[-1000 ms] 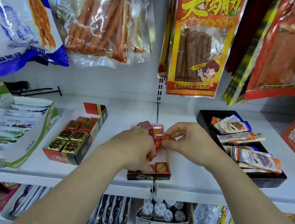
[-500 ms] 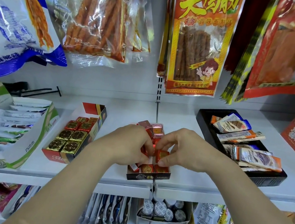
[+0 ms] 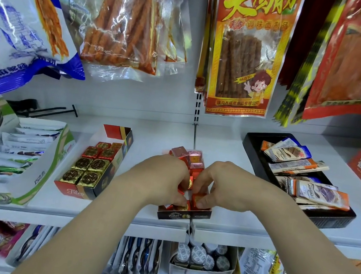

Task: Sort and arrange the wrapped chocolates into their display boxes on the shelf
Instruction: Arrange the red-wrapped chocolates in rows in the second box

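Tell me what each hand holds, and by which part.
Right hand pinches a red foil-wrapped chocolate cube by its sides, inside the dark cardboard display box. Left hand curls among neighbouring cubes; its grip is hidden.

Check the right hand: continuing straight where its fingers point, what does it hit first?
The right hand points its fingers down-left into the dark display box and pinches a red wrapped chocolate. Straight on, it would likely meet the front-row chocolates first, or the left hand; depth unclear.
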